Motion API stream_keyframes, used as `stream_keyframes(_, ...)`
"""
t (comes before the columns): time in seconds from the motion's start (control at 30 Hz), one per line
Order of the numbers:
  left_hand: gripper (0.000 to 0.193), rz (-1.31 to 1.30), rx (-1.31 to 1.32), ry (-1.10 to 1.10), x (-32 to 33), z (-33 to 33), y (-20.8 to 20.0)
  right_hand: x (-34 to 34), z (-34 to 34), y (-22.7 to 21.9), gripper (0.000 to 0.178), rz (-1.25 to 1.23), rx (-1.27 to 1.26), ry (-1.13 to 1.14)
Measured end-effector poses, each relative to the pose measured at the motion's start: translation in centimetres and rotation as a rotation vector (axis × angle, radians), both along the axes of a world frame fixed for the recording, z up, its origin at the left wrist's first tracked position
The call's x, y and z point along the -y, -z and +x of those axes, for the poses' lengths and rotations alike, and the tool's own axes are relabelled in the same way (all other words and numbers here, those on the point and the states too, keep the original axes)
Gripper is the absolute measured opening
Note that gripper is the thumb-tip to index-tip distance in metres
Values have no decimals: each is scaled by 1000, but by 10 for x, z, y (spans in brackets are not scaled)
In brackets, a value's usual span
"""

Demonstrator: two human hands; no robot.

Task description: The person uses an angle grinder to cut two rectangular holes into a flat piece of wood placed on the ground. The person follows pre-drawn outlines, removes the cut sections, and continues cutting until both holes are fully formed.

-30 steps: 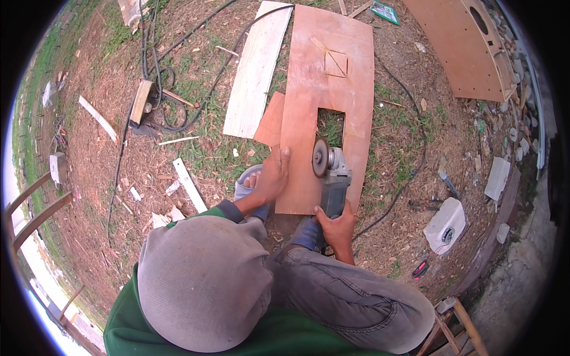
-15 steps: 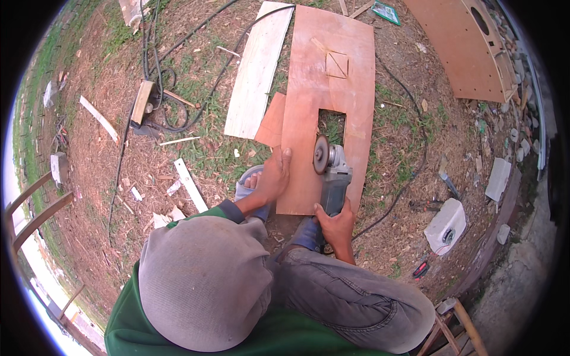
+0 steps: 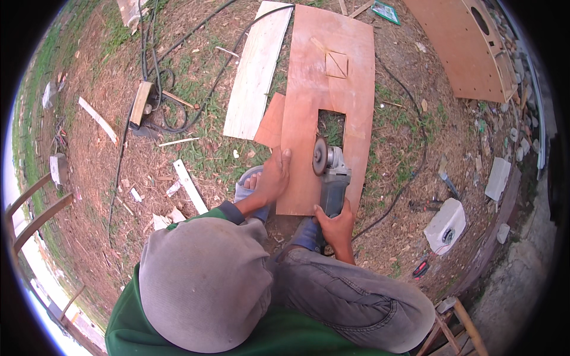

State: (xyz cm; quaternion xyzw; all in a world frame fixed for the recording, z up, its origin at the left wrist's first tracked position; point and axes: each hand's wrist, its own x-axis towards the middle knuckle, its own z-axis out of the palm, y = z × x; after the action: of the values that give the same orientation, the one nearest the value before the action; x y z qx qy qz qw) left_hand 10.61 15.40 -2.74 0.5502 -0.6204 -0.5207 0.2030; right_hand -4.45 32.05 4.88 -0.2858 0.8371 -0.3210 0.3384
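A reddish plywood board [image 3: 306, 136] lies lengthwise ahead of me on the ground, with a rectangular cut-out near its middle and a marked square with a diagonal farther up. My left hand [image 3: 273, 177] grips its left edge near the close end, thumb on top, some fingers hidden. An angle grinder [image 3: 335, 185] with a round disc [image 3: 320, 155] is in my right hand [image 3: 336, 228], which wraps round the rear of its body. The disc stands upright over the board just below the cut-out; whether it touches the wood I cannot tell.
A pale plank [image 3: 255, 77] and a small plywood offcut [image 3: 271, 121] lie left of the board. Black cables [image 3: 205, 107] run across the grass by a wooden block [image 3: 141, 102]. A plywood panel with holes [image 3: 460, 47] stands far right; a white container [image 3: 445, 225] lies nearer.
The grinder's head has shifted very slightly to the left and nearer to me. My left hand has stayed on the board's edge.
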Motion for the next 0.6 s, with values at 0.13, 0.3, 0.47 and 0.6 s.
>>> stream_keyframes(0.13, 43, 40, 18, 10, -1, 1, -1, -2, 0, -1, 50, 22, 28, 11)
stream_keyframes(0.3, 41, 14, -60, -13, 0, -1, -2, -1, 0, 0, 53, 17, 15, 2)
stream_keyframes(0.47, 40, 28, -52, -9, -1, -1, -2, -2, -2, 3, 58, 50, 69, 5)
stream_keyframes(0.6, 40, 20, -39, -5, -1, 0, 1, -1, -2, 5, 57, 67, 57, -8)
